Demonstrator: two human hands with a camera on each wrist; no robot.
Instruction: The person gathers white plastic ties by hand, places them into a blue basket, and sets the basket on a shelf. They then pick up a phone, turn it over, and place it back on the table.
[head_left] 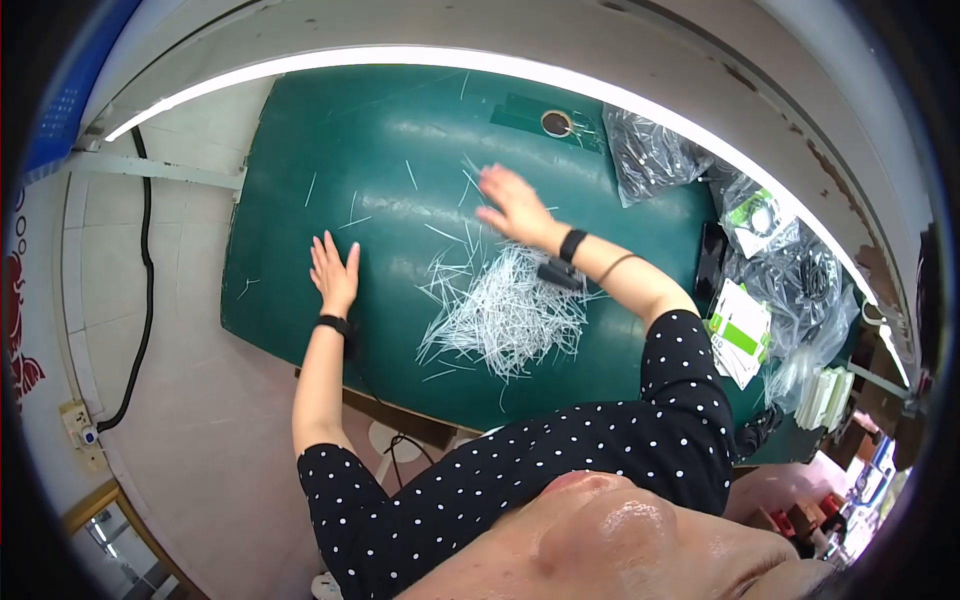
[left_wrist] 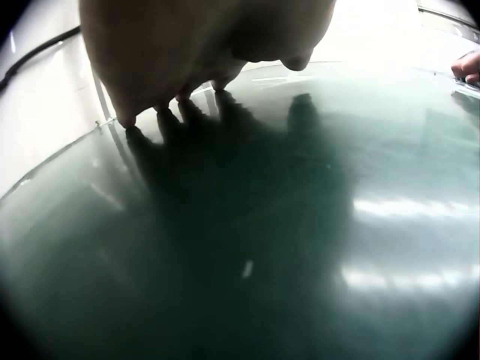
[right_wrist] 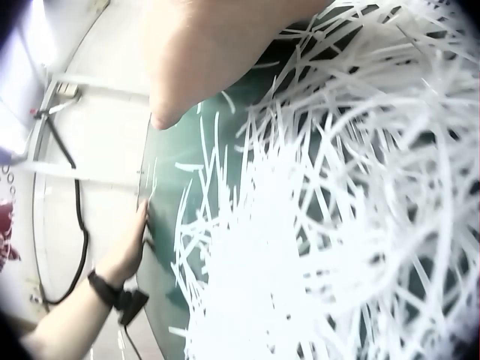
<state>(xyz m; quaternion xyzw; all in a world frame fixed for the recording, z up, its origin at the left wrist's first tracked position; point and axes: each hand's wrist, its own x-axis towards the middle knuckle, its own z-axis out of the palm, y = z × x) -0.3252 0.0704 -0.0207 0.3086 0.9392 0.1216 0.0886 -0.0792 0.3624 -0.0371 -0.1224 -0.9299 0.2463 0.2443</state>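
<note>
A loose heap of thin white strips (head_left: 515, 315) lies on the green tabletop (head_left: 400, 120), filling much of the right wrist view. My right hand (head_left: 517, 208) is past the far side of the heap, fingers extended towards the left and thumb apart. A few single strips (head_left: 465, 190) lie beside its fingertips. Left of the heap, my left hand (head_left: 335, 280) is spread out with straight fingers and holds nothing. In the left wrist view its fingertips (left_wrist: 161, 105) come right down at the table surface. Both wrists wear black bands.
Single strips (head_left: 411, 175) are scattered over the left and far parts of the table. On the right stand clear plastic bags (head_left: 650, 155) of dark items, green-and-white packets (head_left: 740, 330) and a black object (head_left: 711, 255). A round hole (head_left: 556, 124) is near the far edge.
</note>
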